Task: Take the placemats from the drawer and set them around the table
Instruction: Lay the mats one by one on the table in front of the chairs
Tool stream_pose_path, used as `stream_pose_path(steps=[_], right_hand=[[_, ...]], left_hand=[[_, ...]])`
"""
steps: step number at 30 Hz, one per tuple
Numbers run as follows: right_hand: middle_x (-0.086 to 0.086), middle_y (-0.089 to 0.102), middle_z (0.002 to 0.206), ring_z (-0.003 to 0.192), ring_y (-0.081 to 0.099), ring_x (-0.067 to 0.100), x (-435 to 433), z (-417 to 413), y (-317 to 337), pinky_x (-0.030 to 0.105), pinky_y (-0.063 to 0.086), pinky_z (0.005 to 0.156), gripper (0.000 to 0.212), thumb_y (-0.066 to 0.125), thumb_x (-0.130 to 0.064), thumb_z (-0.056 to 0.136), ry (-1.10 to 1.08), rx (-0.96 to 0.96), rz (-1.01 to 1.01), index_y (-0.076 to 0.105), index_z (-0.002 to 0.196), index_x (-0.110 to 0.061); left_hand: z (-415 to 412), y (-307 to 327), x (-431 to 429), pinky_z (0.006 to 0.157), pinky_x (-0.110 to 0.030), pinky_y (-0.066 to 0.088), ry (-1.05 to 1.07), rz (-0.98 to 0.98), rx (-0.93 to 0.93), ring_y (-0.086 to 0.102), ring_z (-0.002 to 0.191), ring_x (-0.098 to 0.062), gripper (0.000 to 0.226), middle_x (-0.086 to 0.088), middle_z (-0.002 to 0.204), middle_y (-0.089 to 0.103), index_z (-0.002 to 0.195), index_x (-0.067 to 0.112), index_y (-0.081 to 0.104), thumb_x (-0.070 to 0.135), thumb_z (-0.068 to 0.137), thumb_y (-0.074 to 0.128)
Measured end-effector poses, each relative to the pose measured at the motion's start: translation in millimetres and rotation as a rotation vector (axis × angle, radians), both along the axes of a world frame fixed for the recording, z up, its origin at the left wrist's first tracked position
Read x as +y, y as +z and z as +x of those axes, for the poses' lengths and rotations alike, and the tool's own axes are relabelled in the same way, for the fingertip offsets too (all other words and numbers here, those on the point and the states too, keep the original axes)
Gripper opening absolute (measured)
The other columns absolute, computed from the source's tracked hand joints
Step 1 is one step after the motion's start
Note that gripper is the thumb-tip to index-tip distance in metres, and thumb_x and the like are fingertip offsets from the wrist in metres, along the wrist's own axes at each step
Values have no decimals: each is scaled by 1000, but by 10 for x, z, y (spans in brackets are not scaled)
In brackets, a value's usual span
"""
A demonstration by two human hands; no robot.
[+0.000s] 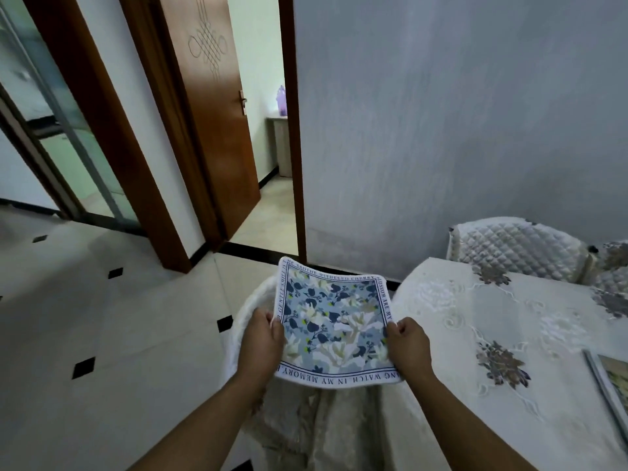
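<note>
- The surface, draped in a pale embroidered cloth, fills the lower right; its rounded left corner lies just beside the person's right forearm.
- A quilted chair back stands at the far edge of the surface, against the wall.
- Another covered chair sits off the left corner, partly under the held mat.
- A blue floral placemat with lettered border is held in the air off the left corner, above that chair, not touching the surface.
- A second placemat lies at the right edge, mostly cut off.
- The left hand pinches the mat's left edge in a closed grip.
- The right hand pinches the right edge likewise.
</note>
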State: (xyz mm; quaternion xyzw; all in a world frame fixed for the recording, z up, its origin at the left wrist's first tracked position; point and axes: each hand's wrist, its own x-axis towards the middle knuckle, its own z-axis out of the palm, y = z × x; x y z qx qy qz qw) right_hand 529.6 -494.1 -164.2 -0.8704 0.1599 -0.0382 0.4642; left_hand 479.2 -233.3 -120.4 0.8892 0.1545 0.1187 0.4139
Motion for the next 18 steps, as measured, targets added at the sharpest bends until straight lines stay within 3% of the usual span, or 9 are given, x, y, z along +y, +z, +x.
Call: stream_pose_path(steps=[3,6,18], right_hand=[[9,59,68,65,56,25,252,384,-44,34,40,57,28,54,-27,89,-15,26,2,47,68,-10],[8,60,71,67,56,24,371,601,-23,33,38,58,27,54,-27,90,-61,29,-6,52,74,-6],[5,58,68,63,57,21,1003,395,-120,32,38,54,27,53,-30,91,-572,56,-39,52,76,-8]], left_hand=[[490,-109,319,59,-36,53,-14,26,24,60,72,-13,7,0,84,59,92,23,44,28,97,42],[857,-203,578,62,-42,56,-45,44,57,62,75,-16,10,0,86,59,87,30,40,33,96,41],[2012,-431,962,54,-28,39,-534,-12,21,56,72,-12,10,-1,83,59,91,17,47,23,98,45]])
